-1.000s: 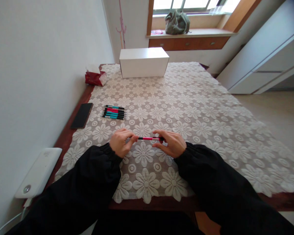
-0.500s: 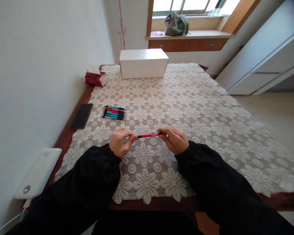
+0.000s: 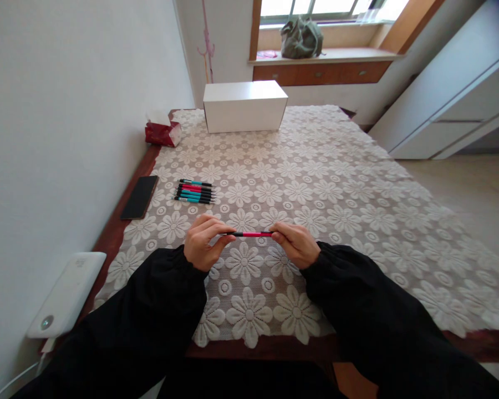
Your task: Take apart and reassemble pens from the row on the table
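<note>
A red and black pen is held level between my two hands, above the near part of the lace tablecloth. My left hand pinches its black tip end between thumb and fingers. At the other end, the thumb and fingers of my right hand close on the pen and hide its end. Farther off to the left lies a row of several pens, teal, red and black, side by side with their tips pointing right.
Along the left edge lie a black phone and a red tissue pack. A white box stands at the table's far end. At the near left, a white device with a cable rests by the wall.
The pen has turned between my fingers, so its clip shows less. My right hand has closed farther over its end, and the pen now lies more level.
</note>
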The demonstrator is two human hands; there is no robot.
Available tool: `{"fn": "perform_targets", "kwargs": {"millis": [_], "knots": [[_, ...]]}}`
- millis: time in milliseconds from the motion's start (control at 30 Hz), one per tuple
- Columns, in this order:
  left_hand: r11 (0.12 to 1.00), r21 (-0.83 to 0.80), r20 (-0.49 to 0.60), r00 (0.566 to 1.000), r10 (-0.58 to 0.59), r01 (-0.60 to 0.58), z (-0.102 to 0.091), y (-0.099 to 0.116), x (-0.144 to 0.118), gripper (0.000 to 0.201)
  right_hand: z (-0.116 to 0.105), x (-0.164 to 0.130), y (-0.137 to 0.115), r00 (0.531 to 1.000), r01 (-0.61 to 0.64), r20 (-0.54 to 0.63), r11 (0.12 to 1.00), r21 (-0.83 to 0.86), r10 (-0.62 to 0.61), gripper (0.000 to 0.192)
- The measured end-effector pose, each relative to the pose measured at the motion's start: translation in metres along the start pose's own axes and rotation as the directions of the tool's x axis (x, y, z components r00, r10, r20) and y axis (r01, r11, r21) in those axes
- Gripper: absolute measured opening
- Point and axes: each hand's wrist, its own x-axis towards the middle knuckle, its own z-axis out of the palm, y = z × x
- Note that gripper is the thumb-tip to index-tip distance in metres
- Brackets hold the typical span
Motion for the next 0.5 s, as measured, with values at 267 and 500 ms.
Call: {"fn": "perform_targets", "kwargs": {"millis": [267,500], "knots": [[0.999,-0.052,-0.049,0.999,-0.001,-0.002,0.001,0.002,0.001,0.008,-0.003,0.003,-0.006,0.982,-0.183,0.041,0.898,0.400,0.182,0.047],[0.998,-0.055,-0.067,0.997,-0.040,0.036,0.000,0.002,0.003,0.010,-0.006,0.005,-0.014,0.975,-0.213,0.147,0.511,0.833,0.167,0.045]]}}
